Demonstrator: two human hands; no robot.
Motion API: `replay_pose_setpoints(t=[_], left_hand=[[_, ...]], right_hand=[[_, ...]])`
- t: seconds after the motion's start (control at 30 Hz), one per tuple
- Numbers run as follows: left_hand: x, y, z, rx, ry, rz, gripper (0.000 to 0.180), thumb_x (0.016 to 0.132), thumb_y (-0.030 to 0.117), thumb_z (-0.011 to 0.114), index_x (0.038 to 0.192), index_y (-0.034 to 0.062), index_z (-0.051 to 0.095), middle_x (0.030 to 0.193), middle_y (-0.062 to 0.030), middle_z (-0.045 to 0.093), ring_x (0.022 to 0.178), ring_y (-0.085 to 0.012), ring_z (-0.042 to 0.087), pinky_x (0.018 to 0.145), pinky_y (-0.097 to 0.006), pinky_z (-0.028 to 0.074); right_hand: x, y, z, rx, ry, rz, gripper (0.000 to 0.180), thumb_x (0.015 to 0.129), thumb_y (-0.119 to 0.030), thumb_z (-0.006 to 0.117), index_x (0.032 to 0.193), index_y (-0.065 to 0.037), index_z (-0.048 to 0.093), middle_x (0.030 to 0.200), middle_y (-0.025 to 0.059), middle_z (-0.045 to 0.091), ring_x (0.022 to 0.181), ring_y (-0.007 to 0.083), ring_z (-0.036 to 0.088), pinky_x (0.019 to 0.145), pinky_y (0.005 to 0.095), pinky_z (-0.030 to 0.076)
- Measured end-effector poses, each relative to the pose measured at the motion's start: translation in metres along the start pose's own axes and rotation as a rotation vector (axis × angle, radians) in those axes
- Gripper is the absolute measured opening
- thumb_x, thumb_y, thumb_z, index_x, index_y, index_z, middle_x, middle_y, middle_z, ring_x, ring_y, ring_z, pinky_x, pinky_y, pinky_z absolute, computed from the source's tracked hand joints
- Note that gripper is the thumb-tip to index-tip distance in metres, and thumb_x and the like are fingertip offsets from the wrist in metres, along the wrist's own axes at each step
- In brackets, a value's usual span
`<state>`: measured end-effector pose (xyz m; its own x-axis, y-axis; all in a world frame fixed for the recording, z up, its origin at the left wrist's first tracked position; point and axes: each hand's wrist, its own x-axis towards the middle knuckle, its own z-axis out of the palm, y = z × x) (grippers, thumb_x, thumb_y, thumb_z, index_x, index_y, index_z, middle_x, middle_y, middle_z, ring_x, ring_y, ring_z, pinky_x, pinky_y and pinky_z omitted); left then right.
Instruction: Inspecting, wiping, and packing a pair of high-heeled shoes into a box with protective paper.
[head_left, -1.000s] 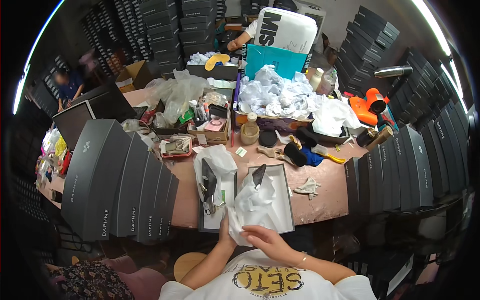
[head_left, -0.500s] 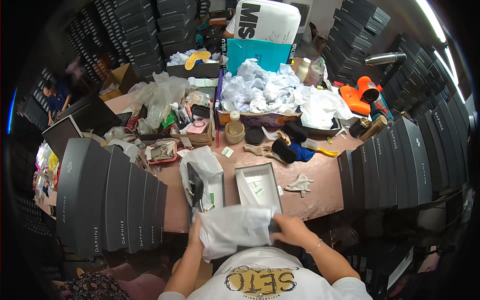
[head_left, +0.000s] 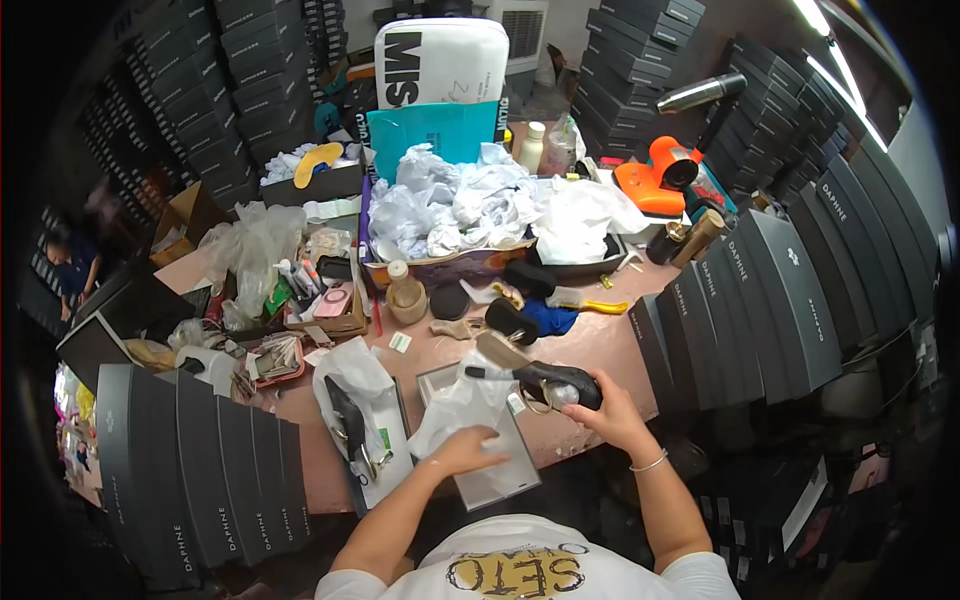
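Note:
My right hand (head_left: 608, 415) grips a black heeled shoe (head_left: 583, 385) by its toe end, above the right side of an open shoebox. The shoe has a tan sole, a gold-coloured strap or trim, and shiny stuffing inside. My left hand (head_left: 468, 452) has its fingers stretched out over the white tissue paper (head_left: 452, 405), which spreads inside the open grey-and-white shoebox (head_left: 503, 478). Just left of it stands a second open box (head_left: 398, 470). In that one lie another black shoe (head_left: 347, 412) with metal trim, more tissue and a green-and-white slip.
Closed dark shoeboxes stand in rows at left (head_left: 205, 470) and right (head_left: 745, 310). Behind the work area are a bin of crumpled paper (head_left: 455, 200), a glass bottle (head_left: 405, 297), a yellow-handled brush (head_left: 600, 306) and an orange device (head_left: 655, 178).
The tissue sheet has gone from between my hands down into the right box. A black shoe now shows in my right hand, and both hands are farther forward. The whole view has shifted.

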<state>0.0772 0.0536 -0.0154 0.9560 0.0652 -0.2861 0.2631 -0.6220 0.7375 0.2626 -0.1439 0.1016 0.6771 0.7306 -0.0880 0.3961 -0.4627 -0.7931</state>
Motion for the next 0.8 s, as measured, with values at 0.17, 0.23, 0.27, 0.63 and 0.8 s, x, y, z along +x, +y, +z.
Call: replay_pose_setpoints(t=[0.17,0.23,0.27,0.63,0.8], left_hand=[[-0.044,-0.007,-0.074,-0.992,0.351,0.007,0.041,0.095,0.025,0.051,0.123,-0.0051,0.052,0.115,-0.0149,0.061,0.102,-0.0193,0.06,0.091,-0.032,0.046],[-0.058,0.037,-0.076,-0.771,-0.038,0.001,0.051,0.095,0.027,0.052,0.134,-0.0025,0.041,0.121,-0.0155,0.056,0.106,-0.02,0.057,0.094,-0.033,0.044],[-0.062,0.059,-0.069,-0.587,-0.28,-0.061,0.056,0.094,0.028,0.054,0.138,-0.0008,0.035,0.122,-0.0153,0.055,0.108,-0.0205,0.056,0.095,-0.033,0.043],[-0.121,0.026,0.051,-1.99,0.224,-0.408,0.038,0.089,0.028,0.048,0.118,0.0032,0.052,0.1,-0.0111,0.062,0.09,-0.0231,0.063,0.079,-0.039,0.055],[-0.117,0.031,0.05,-1.85,0.436,-0.414,0.038,0.087,0.02,0.05,0.123,0.007,0.045,0.103,-0.0105,0.057,0.087,-0.0212,0.061,0.072,-0.037,0.055]], right_hand=[[0.015,-0.056,-0.023,-0.382,-0.614,-0.208,0.057,0.07,-0.037,0.078,0.111,-0.003,0.059,0.09,0.0204,0.067,0.084,0.0374,0.064,0.074,0.0416,0.049],[0.028,-0.079,0.0,-0.48,-0.791,-0.335,0.054,0.07,-0.036,0.077,0.109,-0.003,0.06,0.088,0.0194,0.066,0.082,0.0374,0.064,0.072,0.0427,0.049],[0.034,-0.086,0.015,-0.49,-0.83,-0.399,0.05,0.07,-0.034,0.077,0.107,-0.004,0.061,0.086,0.0182,0.066,0.08,0.0373,0.064,0.071,0.0428,0.048],[-0.031,-0.069,0.142,-0.408,-0.473,-0.455,0.04,0.073,-0.029,0.075,0.097,-0.001,0.059,0.083,0.0133,0.064,0.075,0.0317,0.065,0.064,0.0396,0.051],[-0.01,-0.044,0.139,0.086,-0.697,-0.208,0.043,0.076,-0.027,0.075,0.104,0.001,0.059,0.083,0.0165,0.069,0.077,0.0282,0.068,0.066,0.0336,0.051]])
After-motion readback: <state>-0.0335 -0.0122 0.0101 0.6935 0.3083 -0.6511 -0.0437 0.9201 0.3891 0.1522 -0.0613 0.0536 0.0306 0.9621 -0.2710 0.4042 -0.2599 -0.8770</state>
